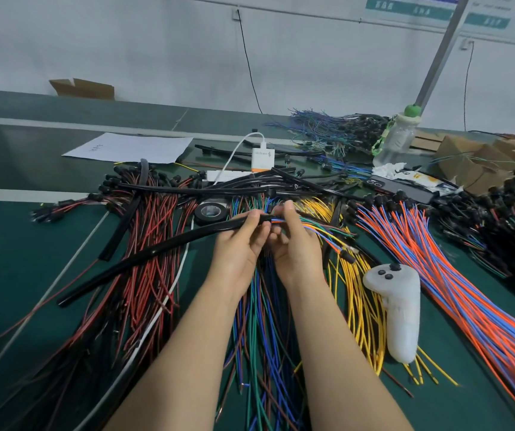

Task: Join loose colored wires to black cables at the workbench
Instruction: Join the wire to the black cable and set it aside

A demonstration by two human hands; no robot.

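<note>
At the middle of the green tabletop (17,259), the left hand (240,244) clasps a glossy black cable (156,251). The right hand (295,247) pinches thin coloured wires (315,229), apparently threading them in; next, push steadily.

Bench mat (17,244) dark green w/ pale stripes. Wire bundles: red/black (144,259), yellow (355,293), orange/blue (455,275). Tape roll (211,212) black; controller (396,309) white.

this is a wire-assembly workshop of the factory sort. a long green workbench (17,244) is heaped with sorted bundles of red wires (144,259), yellow wires (358,306) and orange and blue wires (455,290), with black cables (219,189) and a roll of black tape (200,214) among them. cardboard boxes (467,160) sit at its far edge, and printed notices (411,9) hang on the plain white wall (125,42).
</note>
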